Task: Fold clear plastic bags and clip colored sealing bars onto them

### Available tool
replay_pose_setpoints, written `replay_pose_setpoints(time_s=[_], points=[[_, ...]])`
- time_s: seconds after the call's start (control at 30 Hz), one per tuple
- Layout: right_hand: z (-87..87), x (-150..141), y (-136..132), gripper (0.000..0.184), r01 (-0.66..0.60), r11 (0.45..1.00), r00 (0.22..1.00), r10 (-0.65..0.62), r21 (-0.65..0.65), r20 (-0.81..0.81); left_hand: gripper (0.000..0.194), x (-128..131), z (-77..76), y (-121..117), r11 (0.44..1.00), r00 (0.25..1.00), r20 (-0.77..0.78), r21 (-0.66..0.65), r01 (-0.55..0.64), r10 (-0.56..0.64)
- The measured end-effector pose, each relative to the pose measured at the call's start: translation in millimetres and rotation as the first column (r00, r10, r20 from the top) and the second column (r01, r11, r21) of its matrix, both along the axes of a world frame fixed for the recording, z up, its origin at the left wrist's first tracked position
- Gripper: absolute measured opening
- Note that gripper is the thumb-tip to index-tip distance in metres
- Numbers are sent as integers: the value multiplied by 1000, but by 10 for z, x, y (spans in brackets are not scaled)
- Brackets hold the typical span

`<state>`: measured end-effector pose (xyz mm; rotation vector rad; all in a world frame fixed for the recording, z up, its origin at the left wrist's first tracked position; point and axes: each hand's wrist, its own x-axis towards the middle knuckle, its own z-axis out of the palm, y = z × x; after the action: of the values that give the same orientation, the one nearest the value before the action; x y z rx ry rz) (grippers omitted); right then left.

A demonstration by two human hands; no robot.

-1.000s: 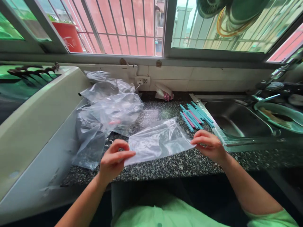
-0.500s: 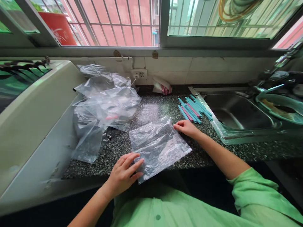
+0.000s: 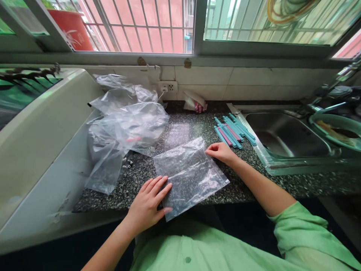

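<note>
Positioning of a thin film between two hands. We see a flat, creased, clear plastic bag (image 3: pixel 191 180) lying askew on the black-and-white speckled stone counter (image 3: pixel 141 169), its nearest corner projecting past the front edge. The left hand (image 3: pixel 148 207) rests palm-down on the bag's left side, fingers slightly apart and thumb spread from them. At the upper right edge, thumb and forefinger of the right hand (image 3: pixel 222 152) meet at their tips; whether film lies between them we cannot tell at this scale. We judge the step in hand to be flattening and aligning the bag. Further handling would call for steady, light pressure on the left and a separate grip on the edge at right, lest the film slide or wrinkle. Loose turquoise and pink flat strips (image 3: pixel 232 131) lie beyond the right hand, beside the rectangular steel sink (image 3: pixel 287 135); a heap of crumpled, clear plastic bags (image 3: pixel 141 122) occupies the left.
</note>
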<state>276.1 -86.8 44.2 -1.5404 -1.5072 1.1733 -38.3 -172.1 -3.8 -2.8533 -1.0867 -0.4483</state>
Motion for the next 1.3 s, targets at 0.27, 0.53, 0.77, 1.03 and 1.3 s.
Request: replay_pose_setpoints(time_s=[0.27,0.53,0.77,1.03,1.3], points=[[-39,122,0,16,25,1000,999,-25,3,31,62,4,-11,11,1000,1000,-3,10,3,-3],[-150,191,27,9,-10,1000,956,13,-13,292,60,1,-28,8,999,1000,-22,26,19,-18],[-53,74,96,20,28,997,833,-65,76,549,78,-96,182,40,955,990,72,-261,140,-125],[-58,-52,137,12,-115,992,705,41,58,708,43,157,760,654,734,934,352,-650,196,63],[-70,-100,497,5,-475,867,661,242,147,710,27,953,545,1511,564,769,284,-818,-118,572]])
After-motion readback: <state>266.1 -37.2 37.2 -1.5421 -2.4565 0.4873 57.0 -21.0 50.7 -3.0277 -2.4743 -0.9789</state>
